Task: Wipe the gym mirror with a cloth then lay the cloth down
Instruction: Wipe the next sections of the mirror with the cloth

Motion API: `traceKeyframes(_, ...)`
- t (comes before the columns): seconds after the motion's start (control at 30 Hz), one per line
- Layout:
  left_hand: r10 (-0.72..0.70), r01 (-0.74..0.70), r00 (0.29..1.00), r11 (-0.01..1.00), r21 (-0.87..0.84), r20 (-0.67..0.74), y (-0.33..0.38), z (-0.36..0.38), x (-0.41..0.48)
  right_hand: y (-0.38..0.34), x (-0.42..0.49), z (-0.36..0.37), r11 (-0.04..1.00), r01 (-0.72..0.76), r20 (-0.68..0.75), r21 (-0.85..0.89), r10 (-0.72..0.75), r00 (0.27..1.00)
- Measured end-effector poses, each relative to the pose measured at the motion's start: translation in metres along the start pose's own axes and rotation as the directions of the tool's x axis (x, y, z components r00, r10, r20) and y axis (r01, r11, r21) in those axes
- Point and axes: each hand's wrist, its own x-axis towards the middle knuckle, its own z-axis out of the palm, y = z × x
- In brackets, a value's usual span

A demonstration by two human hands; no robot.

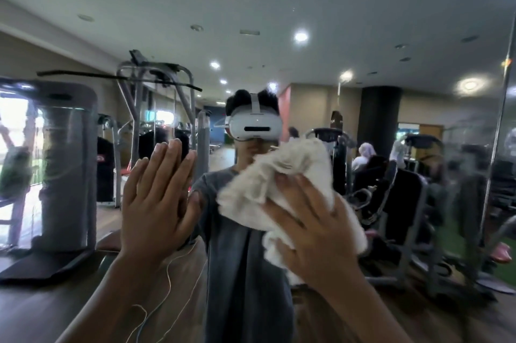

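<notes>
- Cloth (279,172): bunched and pressed on the mirror (363,35), well in from its right edge.
- Right hand (315,220): fingers spread flat over the cloth, pushing, not curled round it.
- Left hand (156,197): flat on the glass, fingers straight and together, holding nothing.
- Handling, a guess: the cloth is light, soft and floppy; pinch a thick fold to lift it. The mirror is rigid and fragile, so keep pressure even.

1. Dim, greyish light. The small round recessed ceiling lights (301,36) glow as soft flares in the large wall mirror (349,2).
2. Daylight burns out white at the mirror's left edge.
3. My right hand (315,220) and the crumpled white terry cloth (282,175) are blurred; my left hand (156,197) is sharper.
4. The mirror's right edge is streaked, and straight lines bow toward the corners.
</notes>
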Motion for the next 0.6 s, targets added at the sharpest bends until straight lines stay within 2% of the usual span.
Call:
traceKeyframes(0.07,-0.011,0.011,1.000,1.000,0.004,0.001,0.002,0.000,0.000,0.031,-0.007,-0.008,0.995,-0.091,-0.016,0.036,0.091,0.996)
traceKeyframes(0.13,-0.015,0.015,1.000,1.000,-0.001,0.000,0.004,-0.001,0.000,0.050,0.019,-0.012,0.960,-0.261,-0.060,0.099,0.267,0.962)
traceKeyframes(0.2,-0.005,0.005,1.000,1.000,-0.001,-0.005,0.003,-0.001,0.001,0.048,0.068,-0.011,0.880,-0.450,-0.137,0.152,0.470,0.872)
traceKeyframes(0.27,-0.010,0.010,1.000,1.000,-0.010,-0.001,0.002,-0.002,0.001,0.028,0.106,-0.006,0.823,-0.555,-0.146,0.123,0.568,0.810)
traceKeyframes(0.3,-0.012,0.012,1.000,1.000,-0.020,-0.004,0.002,-0.002,0.001,0.015,0.115,-0.004,0.828,-0.552,-0.141,0.102,0.561,0.816)
traceKeyframes(0.37,-0.008,0.007,1.000,1.000,-0.027,-0.015,0.001,-0.002,0.000,-0.013,0.105,0.003,0.901,-0.425,-0.119,0.085,0.433,0.894)
traceKeyframes(0.43,-0.005,0.004,1.000,0.999,-0.033,-0.015,-0.002,-0.001,-0.001,-0.031,0.069,0.007,0.988,-0.154,-0.061,0.025,0.155,0.986)
traceKeyframes(0.5,-0.006,0.006,1.000,0.999,-0.049,-0.007,-0.002,-0.001,-0.001,-0.025,0.029,0.007,1.000,0.028,-0.052,-0.012,-0.028,0.998)
traceKeyframes(0.6,-0.013,0.013,1.000,0.999,-0.041,-0.008,0.001,-0.002,-0.001,0.018,0.016,-0.002,1.000,0.031,-0.085,0.005,-0.030,0.996)
